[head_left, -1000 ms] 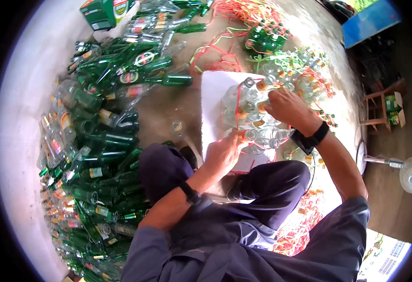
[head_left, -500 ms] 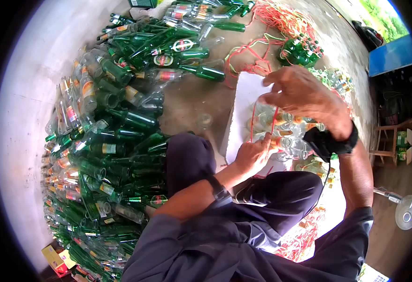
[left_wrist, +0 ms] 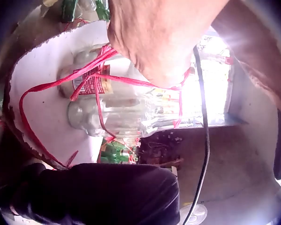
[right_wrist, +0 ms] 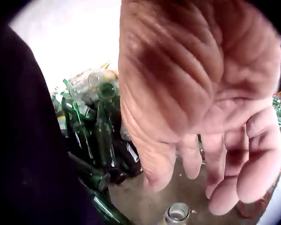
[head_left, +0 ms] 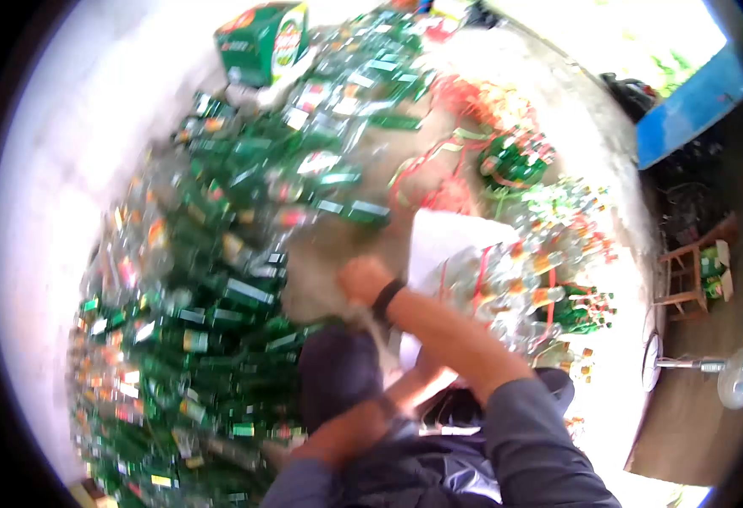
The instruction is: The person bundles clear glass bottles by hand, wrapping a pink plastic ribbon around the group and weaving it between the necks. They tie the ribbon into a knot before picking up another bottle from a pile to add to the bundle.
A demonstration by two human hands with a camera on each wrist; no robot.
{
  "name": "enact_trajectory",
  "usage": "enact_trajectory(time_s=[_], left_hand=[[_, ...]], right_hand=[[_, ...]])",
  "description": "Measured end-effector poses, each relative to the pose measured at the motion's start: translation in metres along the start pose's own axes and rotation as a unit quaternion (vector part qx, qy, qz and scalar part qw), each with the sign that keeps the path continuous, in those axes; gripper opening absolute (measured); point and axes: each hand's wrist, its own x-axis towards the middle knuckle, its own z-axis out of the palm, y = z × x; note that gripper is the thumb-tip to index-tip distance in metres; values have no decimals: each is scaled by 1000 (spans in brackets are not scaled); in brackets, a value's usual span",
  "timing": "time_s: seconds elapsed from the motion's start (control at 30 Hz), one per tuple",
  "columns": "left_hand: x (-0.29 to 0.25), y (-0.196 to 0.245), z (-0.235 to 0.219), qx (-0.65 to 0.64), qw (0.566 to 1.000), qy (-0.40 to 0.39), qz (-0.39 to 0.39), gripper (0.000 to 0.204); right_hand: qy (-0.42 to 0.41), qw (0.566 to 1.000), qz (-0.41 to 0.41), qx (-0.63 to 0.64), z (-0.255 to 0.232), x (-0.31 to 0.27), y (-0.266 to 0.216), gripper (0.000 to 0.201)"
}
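Observation:
In the head view my right hand is stretched left across my left arm, over the bare floor beside the white board. The right wrist view shows that hand with fingers loosely extended, holding nothing, above a clear bottle's mouth. My left hand is mostly behind my right forearm. In the left wrist view the left hand lies against clear bottles wound with red twine; its fingertips are hidden. The bottles lie on the white board.
A large heap of green and clear bottles covers the left side. Tangled red twine and tied green bottles lie beyond the board. On the right are a fan and a wooden stool.
My right hand has left the bottles on the board and swung left across the left arm. My left hand has dropped nearer my lap. The head view has shifted and blurred.

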Motion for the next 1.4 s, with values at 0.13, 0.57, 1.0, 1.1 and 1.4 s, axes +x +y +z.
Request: enact_trajectory(time_s=[0.13,0.57,1.0,1.1,1.4], left_hand=[[-14,19,-13,303,948,-47,92,35],[-15,47,-47,401,902,-75,141,35],[4,37,-31,454,873,-50,170,36],[5,40,-28,468,863,-35,185,36],[21,11,-4,466,838,70,274,20]], right_hand=[[-228,972,54,36,-7,10,-7,30],[-238,956,73,158,38,10,0,28],[-194,969,15,152,-21,15,6,17],[-107,979,-1,173,-18,16,8,18],[66,984,-54,153,-166,-39,14,15]])
